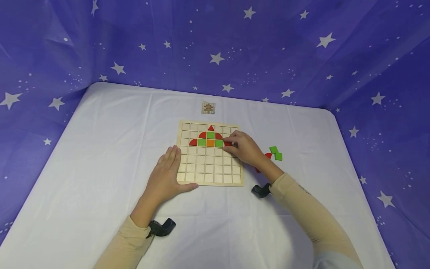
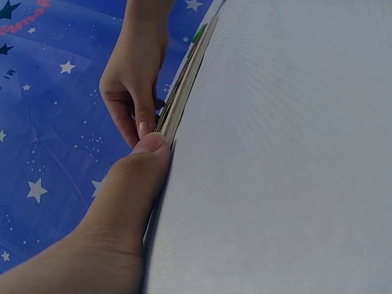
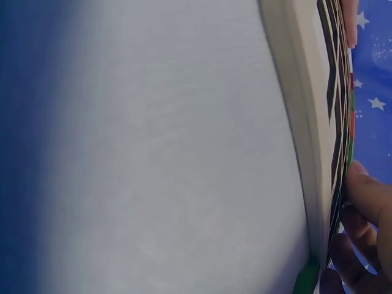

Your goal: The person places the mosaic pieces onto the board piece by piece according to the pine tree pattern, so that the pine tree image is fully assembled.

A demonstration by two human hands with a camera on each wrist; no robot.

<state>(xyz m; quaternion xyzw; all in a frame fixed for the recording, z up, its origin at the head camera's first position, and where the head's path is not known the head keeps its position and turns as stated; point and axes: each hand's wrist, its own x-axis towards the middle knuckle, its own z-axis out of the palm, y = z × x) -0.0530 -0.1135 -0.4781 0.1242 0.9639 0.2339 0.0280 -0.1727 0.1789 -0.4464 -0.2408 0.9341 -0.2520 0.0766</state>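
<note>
Where the red piece point(image 1: 228, 143) is held: right side of the board point(image 1: 218, 184), just beside a green square point(image 1: 218, 143)
Red piece feel: light, stiff, bit slick probably; best gripped by its edges
Right hand point(image 1: 246, 148): arched over, red piece pinched between thumb and fingers
Left hand point(image 1: 164, 173): laid against the board's left edge, fingers straight, thumb spread

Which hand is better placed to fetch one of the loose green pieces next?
Probably the right hand, once it releases the red piece: it is nearer the green pieces, on its own side of the board; the left hand rests at the opposite edge.
</note>
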